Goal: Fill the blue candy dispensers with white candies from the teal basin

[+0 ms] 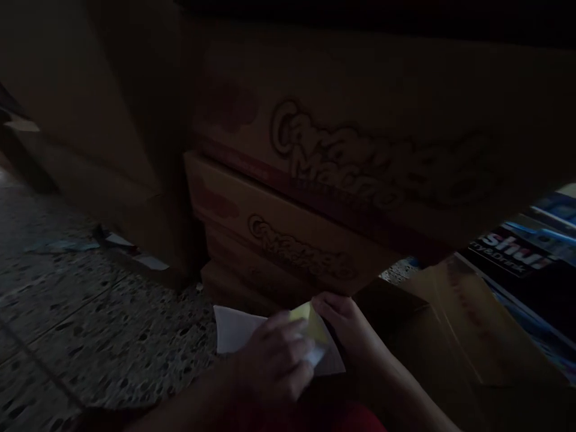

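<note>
At the bottom centre, a small flat yellow-and-white piece (316, 330), possibly paper or a packet, is between my hands; its kind is unclear in the dim light. My left hand (276, 360) lies across its left side with bent fingers, slightly blurred. Thumb and fingers of my right hand (339, 315) pinch its upper right corner. A white sheet (236, 331) spreads beneath and behind the hands, partly covered by them.
Brown cartons (288, 234) printed "Caramelo Macizo" are stacked just ahead, the top one overhanging. Another large carton (103, 180) stands left on the speckled floor (58, 312). To the right lie an opened cardboard box (486, 324) and a dark printed package (517, 252).
</note>
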Demonstrator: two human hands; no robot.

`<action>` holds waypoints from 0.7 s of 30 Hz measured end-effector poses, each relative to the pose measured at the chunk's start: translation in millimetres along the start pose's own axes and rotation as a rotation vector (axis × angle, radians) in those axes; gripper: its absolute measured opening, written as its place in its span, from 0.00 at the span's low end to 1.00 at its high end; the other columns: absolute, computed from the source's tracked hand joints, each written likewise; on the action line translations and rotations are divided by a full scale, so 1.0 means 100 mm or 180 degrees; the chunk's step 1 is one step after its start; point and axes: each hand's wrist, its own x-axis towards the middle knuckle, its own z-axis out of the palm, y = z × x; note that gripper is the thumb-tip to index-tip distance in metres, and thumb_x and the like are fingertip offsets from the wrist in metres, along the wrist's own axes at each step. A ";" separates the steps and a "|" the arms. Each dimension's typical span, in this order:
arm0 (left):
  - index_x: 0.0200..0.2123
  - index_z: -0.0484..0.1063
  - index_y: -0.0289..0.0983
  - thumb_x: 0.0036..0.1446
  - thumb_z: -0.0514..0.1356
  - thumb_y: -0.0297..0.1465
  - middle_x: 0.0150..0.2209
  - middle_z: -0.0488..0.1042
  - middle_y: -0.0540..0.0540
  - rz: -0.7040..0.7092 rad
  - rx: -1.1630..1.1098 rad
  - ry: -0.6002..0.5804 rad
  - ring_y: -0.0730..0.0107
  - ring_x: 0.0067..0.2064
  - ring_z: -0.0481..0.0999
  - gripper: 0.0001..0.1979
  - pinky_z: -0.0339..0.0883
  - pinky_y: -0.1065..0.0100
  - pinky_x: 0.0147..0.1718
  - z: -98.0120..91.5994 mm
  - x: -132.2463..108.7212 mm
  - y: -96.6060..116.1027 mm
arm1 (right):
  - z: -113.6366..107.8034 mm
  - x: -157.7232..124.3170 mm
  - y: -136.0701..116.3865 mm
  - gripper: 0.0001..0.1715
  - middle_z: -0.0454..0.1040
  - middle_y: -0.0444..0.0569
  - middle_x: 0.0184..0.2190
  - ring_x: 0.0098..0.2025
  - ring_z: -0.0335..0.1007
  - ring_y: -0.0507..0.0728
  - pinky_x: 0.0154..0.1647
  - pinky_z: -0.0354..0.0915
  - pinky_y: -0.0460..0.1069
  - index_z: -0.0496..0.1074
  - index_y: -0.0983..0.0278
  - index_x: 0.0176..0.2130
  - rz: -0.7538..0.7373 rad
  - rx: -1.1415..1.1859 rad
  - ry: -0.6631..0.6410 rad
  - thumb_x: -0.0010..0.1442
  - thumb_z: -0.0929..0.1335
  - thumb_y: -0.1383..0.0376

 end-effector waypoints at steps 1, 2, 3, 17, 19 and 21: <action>0.35 0.68 0.40 0.55 0.54 0.24 0.37 0.78 0.45 0.0062 -0.0193 -0.0146 0.63 0.49 0.74 0.07 0.68 0.56 0.50 0.00 0.01 0.06 | -0.05 -0.02 0.06 0.23 0.62 0.42 0.18 0.22 0.54 0.49 0.21 0.53 0.45 0.68 0.65 0.22 -0.0001 0.0033 0.0037 0.47 0.71 0.48; 0.35 0.68 0.41 0.55 0.54 0.25 0.36 0.78 0.45 0.0060 -0.0382 -0.0299 0.64 0.46 0.75 0.07 0.70 0.57 0.49 -0.01 0.04 0.12 | -0.09 -0.05 0.11 0.23 0.62 0.42 0.18 0.21 0.54 0.49 0.21 0.53 0.45 0.68 0.65 0.22 0.0016 0.0066 0.0082 0.47 0.71 0.48; 0.36 0.69 0.41 0.56 0.54 0.25 0.35 0.78 0.45 0.0011 -0.0561 -0.0450 0.65 0.44 0.76 0.07 0.70 0.58 0.48 -0.03 0.07 0.18 | -0.14 -0.08 0.15 0.23 0.63 0.42 0.18 0.21 0.54 0.49 0.21 0.53 0.45 0.68 0.65 0.23 0.0027 0.0107 0.0154 0.47 0.71 0.48; 0.42 0.72 0.37 0.48 0.65 0.35 0.35 0.77 0.46 -0.4707 -0.1592 0.0868 0.69 0.34 0.76 0.17 0.72 0.71 0.30 -0.41 0.16 -0.05 | -0.68 -0.60 0.74 0.21 0.71 0.46 0.23 0.24 0.63 0.52 0.21 0.60 0.44 0.72 0.65 0.32 0.0009 -0.0771 0.1471 0.49 0.68 0.50; 0.45 0.71 0.38 0.49 0.64 0.33 0.37 0.76 0.46 -0.4607 -0.1510 0.0660 0.69 0.37 0.76 0.18 0.72 0.70 0.33 -0.40 0.10 -0.07 | -0.68 -0.62 0.80 0.21 0.72 0.47 0.24 0.26 0.66 0.54 0.22 0.62 0.45 0.72 0.65 0.34 0.0168 -0.0678 0.1334 0.48 0.69 0.51; 0.48 0.69 0.40 0.50 0.63 0.31 0.39 0.76 0.46 -0.4479 -0.1334 0.0436 0.68 0.38 0.75 0.20 0.71 0.69 0.35 -0.39 0.04 -0.07 | -0.63 -0.61 0.83 0.22 0.72 0.48 0.25 0.26 0.67 0.55 0.23 0.62 0.46 0.71 0.65 0.35 0.0239 -0.0593 0.1312 0.47 0.69 0.50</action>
